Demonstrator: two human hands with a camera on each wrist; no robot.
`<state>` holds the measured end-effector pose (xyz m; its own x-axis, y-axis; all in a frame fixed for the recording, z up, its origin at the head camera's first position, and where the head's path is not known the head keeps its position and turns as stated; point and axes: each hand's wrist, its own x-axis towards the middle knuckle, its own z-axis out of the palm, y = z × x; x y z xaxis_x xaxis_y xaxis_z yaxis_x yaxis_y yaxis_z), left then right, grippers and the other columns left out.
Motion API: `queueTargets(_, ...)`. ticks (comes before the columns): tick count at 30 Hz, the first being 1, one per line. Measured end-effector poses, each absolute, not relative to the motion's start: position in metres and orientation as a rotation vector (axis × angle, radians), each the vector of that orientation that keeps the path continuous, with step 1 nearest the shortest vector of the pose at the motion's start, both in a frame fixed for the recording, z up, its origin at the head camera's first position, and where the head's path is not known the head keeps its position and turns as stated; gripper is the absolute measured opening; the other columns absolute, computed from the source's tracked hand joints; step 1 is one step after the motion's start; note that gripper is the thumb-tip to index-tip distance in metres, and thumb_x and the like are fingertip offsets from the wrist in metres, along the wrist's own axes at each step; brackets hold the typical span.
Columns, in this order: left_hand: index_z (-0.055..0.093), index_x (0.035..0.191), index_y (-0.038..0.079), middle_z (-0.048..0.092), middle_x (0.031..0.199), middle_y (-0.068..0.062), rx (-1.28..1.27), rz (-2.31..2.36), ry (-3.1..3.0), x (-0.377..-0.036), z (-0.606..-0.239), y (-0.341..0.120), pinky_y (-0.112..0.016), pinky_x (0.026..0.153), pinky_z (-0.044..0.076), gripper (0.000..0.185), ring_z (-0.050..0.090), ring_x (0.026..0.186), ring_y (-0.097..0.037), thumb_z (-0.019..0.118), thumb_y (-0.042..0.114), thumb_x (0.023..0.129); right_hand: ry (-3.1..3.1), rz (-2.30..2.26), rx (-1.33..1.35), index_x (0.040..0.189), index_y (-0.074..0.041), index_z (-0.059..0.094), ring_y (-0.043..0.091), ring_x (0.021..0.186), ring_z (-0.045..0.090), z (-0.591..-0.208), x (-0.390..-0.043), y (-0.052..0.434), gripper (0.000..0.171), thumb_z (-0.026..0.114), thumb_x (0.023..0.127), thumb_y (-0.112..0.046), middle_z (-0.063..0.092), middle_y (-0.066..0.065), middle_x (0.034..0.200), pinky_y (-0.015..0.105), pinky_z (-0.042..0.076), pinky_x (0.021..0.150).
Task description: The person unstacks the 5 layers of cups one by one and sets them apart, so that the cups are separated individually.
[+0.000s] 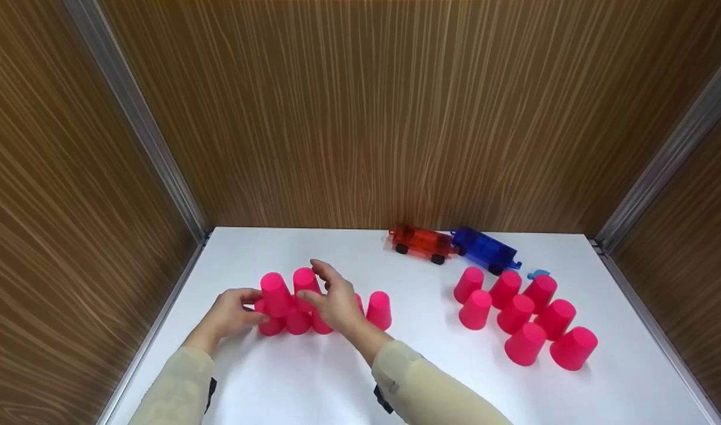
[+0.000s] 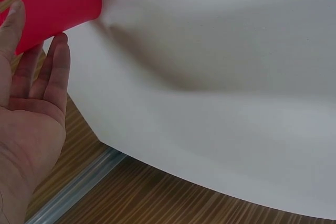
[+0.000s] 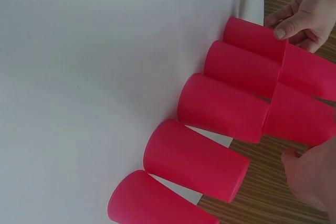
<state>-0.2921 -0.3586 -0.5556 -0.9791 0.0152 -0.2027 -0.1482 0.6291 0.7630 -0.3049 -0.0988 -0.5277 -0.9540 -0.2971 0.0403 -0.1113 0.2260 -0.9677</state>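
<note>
White table [image 1: 313, 378]; wood-grain walls [image 1: 396, 118]

Two bare hands, no gloves or rings: left hand [image 1: 233, 316] at lower left of the head view, right hand [image 1: 334, 301] near lower centre. Both arms wore long, pale beige sleeves [image 1: 419, 389] of thin fabric. A small black strap or device [image 1: 383, 400] showed under each sleeve near the bottom edge.
</note>
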Motion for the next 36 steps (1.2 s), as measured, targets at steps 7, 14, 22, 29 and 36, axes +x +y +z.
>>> queueTargets(7, 0.068, 0.139, 0.007, 0.069, 0.131, -0.011, -0.104, 1.270, 2.662, -0.291, -0.557, -0.354, -0.046, 0.101, 0.058, 0.053, 0.066, 0.119, -0.033, 0.087, 0.012, 0.089, 2.341, -1.828, -0.365, 0.154, -0.026, 0.054, 0.024, 0.137, 0.054, -0.535, -0.306, -0.097, 0.065, 0.082, 0.096, -0.022, 0.059, -0.002, 0.147, 0.039, 0.053, 0.109)
queueTargets(14, 0.068, 0.139, 0.005, 0.070, 0.129, -0.011, -0.090, 1.277, 2.664, -0.291, -0.557, -0.353, -0.046, 0.100, 0.058, 0.052, 0.067, 0.118, -0.032, 0.086, 0.009, 0.090, 2.285, -1.927, -0.340, 0.153, -0.030, 0.054, 0.020, 0.132, 0.057, -0.533, -0.301, -0.080, 0.066, 0.084, 0.094, -0.025, 0.060, -0.008, 0.141, 0.037, 0.056, 0.104)
queueTargets(22, 0.068, 0.140, 0.006, 0.069, 0.131, -0.013, -0.113, 1.280, 2.648, -0.290, -0.558, -0.355, -0.045, 0.099, 0.059, 0.054, 0.067, 0.120, -0.035, 0.086, 0.009, 0.089, 2.313, -2.020, -0.416, 0.150, -0.027, 0.057, 0.023, 0.132, 0.058, -0.525, -0.301, -0.033, 0.061, 0.083, 0.095, -0.022, 0.062, -0.003, 0.142, 0.040, 0.054, 0.107)
queueTargets(29, 0.066, 0.142, 0.004, 0.068, 0.134, -0.015, -0.116, 1.273, 2.643, -0.291, -0.557, -0.358, -0.047, 0.101, 0.058, 0.055, 0.065, 0.123, -0.038, 0.086, 0.011, 0.090, 2.390, -2.049, -0.425, 0.151, -0.026, 0.057, 0.024, 0.132, 0.060, -0.518, -0.300, 0.016, 0.063, 0.084, 0.094, -0.025, 0.063, -0.002, 0.142, 0.041, 0.054, 0.107)
queueTargets(36, 0.066, 0.141, 0.003, 0.068, 0.133, -0.016, -0.085, 1.272, 2.652, -0.292, -0.558, -0.360, -0.046, 0.100, 0.058, 0.054, 0.066, 0.121, -0.038, 0.085, 0.011, 0.091, 2.450, -2.090, -0.374, 0.148, -0.029, 0.061, 0.023, 0.128, 0.063, -0.516, -0.291, 0.062, 0.062, 0.086, 0.092, -0.027, 0.066, -0.002, 0.138, 0.036, 0.057, 0.102)
